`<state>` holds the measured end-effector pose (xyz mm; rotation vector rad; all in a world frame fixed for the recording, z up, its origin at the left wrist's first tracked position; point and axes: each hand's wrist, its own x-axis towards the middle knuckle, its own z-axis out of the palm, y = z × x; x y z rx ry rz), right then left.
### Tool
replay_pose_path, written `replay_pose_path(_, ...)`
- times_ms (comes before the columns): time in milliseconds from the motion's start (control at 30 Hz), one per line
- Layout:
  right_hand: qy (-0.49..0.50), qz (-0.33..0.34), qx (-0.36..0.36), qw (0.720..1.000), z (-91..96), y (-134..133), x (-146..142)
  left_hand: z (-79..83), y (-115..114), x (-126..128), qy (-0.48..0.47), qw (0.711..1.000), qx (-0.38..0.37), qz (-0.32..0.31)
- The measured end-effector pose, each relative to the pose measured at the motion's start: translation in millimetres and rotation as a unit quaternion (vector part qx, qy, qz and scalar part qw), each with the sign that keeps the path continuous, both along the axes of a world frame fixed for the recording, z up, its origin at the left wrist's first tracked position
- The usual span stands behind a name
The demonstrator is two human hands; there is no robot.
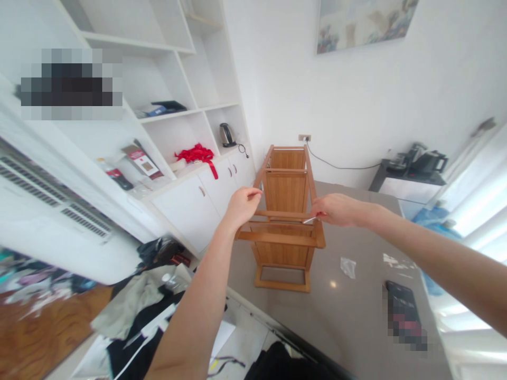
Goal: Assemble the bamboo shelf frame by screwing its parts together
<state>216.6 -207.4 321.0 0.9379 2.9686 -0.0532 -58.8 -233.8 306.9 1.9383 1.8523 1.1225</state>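
Observation:
A wooden slatted-panel rack [285, 190] stands on the grey table, its frame reaching back toward the wall. My right hand [336, 209] is closed at the right side of its near frame, fingers pinched round a thin silver metal rod [310, 219] that points left over the near rails. Whether the rod is a hex key I cannot tell. At the left side of the frame, my left hand [244, 205] has thumb and forefinger pressed together. What it pinches, if anything, is too small to make out. The left post is partly hidden behind that hand.
On the grey table [356, 316] lie a small clear plastic bag [348, 267] and a dark phone [404, 306]. A black stand [407, 179] with kettles is behind. White shelving [186, 126] rises at left, with red ribbon [197, 153] and a kettle [227, 135]. Clothes [132, 303] are piled at lower left.

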Motion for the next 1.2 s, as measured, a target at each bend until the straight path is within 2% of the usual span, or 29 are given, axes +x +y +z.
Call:
replay_pose_path(200, 0.03, -0.008, 0.013, 0.999, -6.2, -4, 3, -10.9, 1, -30, -0.055, 0.992, -0.101, 0.045)
replay_pose_path(300, 0.042, 0.003, 0.02, 0.999, -4.9, -6, 2, -21.0, 0, -36, -0.086, 0.983, -0.156, 0.039)
replay_pose_path(367, 0.054, -0.002, 0.02, 0.998, -3.7, -6, 2, -25.6, -1, -38, -0.117, 0.979, -0.166, 0.032)
replay_pose_path(500, 0.107, -0.067, 0.001, 0.992, -3.7, 0, 5, -29.8, -4, -45, -0.164, 0.969, -0.183, 0.028)
replay_pose_path(633, 0.195, -0.13, -0.071, 0.969, -5.0, 0, -2, -37.6, -9, -56, -0.24, 0.949, -0.204, 0.027)
replay_pose_path(700, 0.258, -0.138, -0.16, 0.943, -4.8, -3, -15, -45.4, -12, -60, -0.292, 0.932, -0.21, 0.033)
replay_pose_path(733, 0.295, -0.14, -0.222, 0.919, -4.5, -5, -24, -50.0, -13, -63, -0.321, 0.922, -0.212, 0.032)
replay_pose_path(800, 0.366, -0.143, -0.35, 0.851, -3.8, -8, -46, -59.7, -17, -66, -0.382, 0.899, -0.214, 0.018)
replay_pose_path(867, 0.418, -0.143, -0.446, 0.779, -4.0, -8, -69, -68.2, -22, -67, -0.44, 0.874, -0.209, -0.011)
replay_pose_path(933, 0.451, -0.137, -0.509, 0.72, -5.7, -6, -92, -74.1, -26, -68, -0.486, 0.85, -0.198, -0.049)
replay_pose_path(1000, 0.466, -0.133, -0.541, 0.687, -9.0, -3, -112, -77.4, -29, -68, -0.519, 0.829, -0.19, -0.089)
replay_pose_path(1033, 0.459, -0.134, -0.542, 0.691, -11.0, -2, -121, -78.5, -30, -68, -0.529, 0.82, -0.188, -0.108)
replay_pose_path(1067, 0.443, -0.139, -0.527, 0.712, -12.9, -1, -129, -79.5, -31, -69, -0.536, 0.814, -0.186, -0.124)
replay_pose_path(1100, 0.416, -0.142, -0.493, 0.75, -14.5, 0, -136, -80.8, -32, -70, -0.54, 0.81, -0.185, -0.137)
replay_pose_path(1133, 0.383, -0.14, -0.44, 0.8, -15.5, 0, -143, -82.3, -32, -71, -0.542, 0.807, -0.182, -0.144)
replay_pose_path(1200, 0.305, -0.105, -0.286, 0.902, -15.4, 0, -155, -86.3, -32, -73, -0.544, 0.806, -0.177, -0.149)
